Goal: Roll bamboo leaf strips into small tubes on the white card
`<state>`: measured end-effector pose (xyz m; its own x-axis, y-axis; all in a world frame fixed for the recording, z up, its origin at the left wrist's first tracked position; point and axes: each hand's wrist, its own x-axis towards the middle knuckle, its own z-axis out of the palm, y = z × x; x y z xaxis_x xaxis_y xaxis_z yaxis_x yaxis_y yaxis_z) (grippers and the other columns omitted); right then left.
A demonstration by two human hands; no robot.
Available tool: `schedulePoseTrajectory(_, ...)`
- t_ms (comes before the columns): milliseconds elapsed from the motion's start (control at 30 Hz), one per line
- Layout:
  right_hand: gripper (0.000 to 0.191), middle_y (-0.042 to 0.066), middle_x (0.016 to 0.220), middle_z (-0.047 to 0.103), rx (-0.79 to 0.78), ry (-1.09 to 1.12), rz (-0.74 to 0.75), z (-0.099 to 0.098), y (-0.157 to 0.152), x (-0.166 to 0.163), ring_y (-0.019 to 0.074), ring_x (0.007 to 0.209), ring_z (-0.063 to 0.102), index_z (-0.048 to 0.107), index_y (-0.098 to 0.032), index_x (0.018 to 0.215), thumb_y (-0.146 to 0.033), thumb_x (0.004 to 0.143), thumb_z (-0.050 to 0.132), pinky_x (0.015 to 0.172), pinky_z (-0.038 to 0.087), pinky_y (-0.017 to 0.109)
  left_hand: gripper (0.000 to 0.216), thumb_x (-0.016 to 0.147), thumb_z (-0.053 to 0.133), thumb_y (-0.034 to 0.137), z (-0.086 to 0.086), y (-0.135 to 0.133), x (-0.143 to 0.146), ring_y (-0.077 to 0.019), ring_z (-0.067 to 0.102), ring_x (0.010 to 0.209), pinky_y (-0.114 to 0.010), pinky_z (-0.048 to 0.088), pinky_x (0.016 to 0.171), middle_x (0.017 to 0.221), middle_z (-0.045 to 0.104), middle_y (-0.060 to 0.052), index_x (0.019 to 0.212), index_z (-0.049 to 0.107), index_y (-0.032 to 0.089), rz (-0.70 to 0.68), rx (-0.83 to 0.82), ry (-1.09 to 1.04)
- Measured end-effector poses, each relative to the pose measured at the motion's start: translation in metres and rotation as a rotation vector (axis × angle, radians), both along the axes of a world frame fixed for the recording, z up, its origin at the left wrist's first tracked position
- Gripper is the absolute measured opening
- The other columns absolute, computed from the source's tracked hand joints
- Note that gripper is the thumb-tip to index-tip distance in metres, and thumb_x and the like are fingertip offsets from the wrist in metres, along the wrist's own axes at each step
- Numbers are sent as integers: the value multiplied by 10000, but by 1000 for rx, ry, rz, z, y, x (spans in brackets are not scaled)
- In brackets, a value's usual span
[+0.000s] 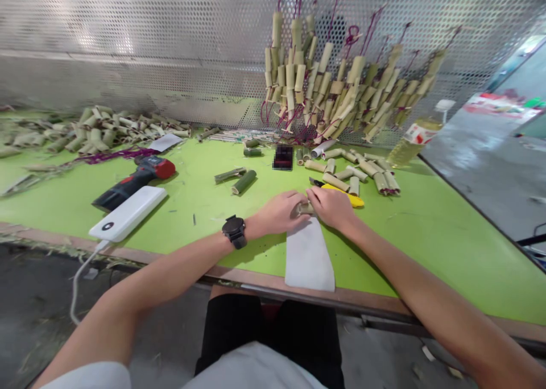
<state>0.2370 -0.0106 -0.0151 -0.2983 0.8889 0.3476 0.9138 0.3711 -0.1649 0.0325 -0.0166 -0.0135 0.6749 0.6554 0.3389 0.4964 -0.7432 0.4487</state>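
My left hand (279, 211) and my right hand (330, 207) meet over the green table (205, 207), both closed around a short bamboo tube (303, 209) held between them. The tube lies at the far end of a white sheet of paper (309, 255) that reaches toward the table's front edge. A black watch (234, 230) sits on my left wrist. Just behind my right hand lies a yellow-handled knife (341, 191).
Loose bamboo tubes (362, 172) lie right of the hands, with green pieces (243, 181) in the middle. Strung bamboo bundles (336, 87) hang on the mesh wall. A white power bank (128, 212), a red-black drill (136, 178) and a bamboo heap (94, 128) sit left; an oil bottle (412, 141) stands at the right.
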Motion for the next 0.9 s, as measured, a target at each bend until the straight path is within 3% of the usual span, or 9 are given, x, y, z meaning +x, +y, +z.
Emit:
schedulePoseTrajectory(100,400,93,812,747,43,-99,15,2,-1,-1,222,730,647,684,-210,843,-373,1065,393,607,254,333,707,823,712,782,-3,-1,1,-311,633,955,-448,543,841,1093,643,-130,1151,589,167,8,-38,79)
schedulePoseTrajectory(233,351,85,857,767,29,-89,-2,3,-6,-7,223,757,662,695,-213,922,-354,1059,405,610,255,333,1016,690,734,892,-9,-2,0,-406,563,1273,-540,465,1065,1394,562,-215,1347,523,145,10,-66,90)
schedulePoseTrajectory(400,380,102,894,783,-24,-77,-80,1,-6,-19,243,747,684,686,-193,1104,-303,1074,323,589,258,341,1104,704,704,909,-12,-2,-3,-446,457,1428,-565,379,1158,1526,493,-251,1442,484,118,25,-110,121)
schedulePoseTrajectory(567,508,120,861,789,-46,-135,36,3,-6,-15,274,722,695,511,-103,1472,-183,984,394,584,311,343,1163,700,690,926,-6,-1,-6,-449,468,1426,-576,349,1176,1544,491,-258,1487,460,102,21,-124,153)
schedulePoseTrajectory(733,508,122,883,788,-55,-111,218,3,-12,-9,251,696,680,520,-81,1469,-250,1037,312,598,375,327,1140,729,673,919,2,0,-11,-423,431,1477,-555,295,1222,1605,455,-211,1531,441,143,-31,-173,207)
schedulePoseTrajectory(900,518,141,974,796,-26,-220,141,6,-3,-10,274,829,713,511,-93,1493,-294,1065,298,665,399,336,1260,745,631,935,3,-1,-13,-405,224,1594,-540,134,1288,1727,225,-187,1653,252,148,-1,-233,289)
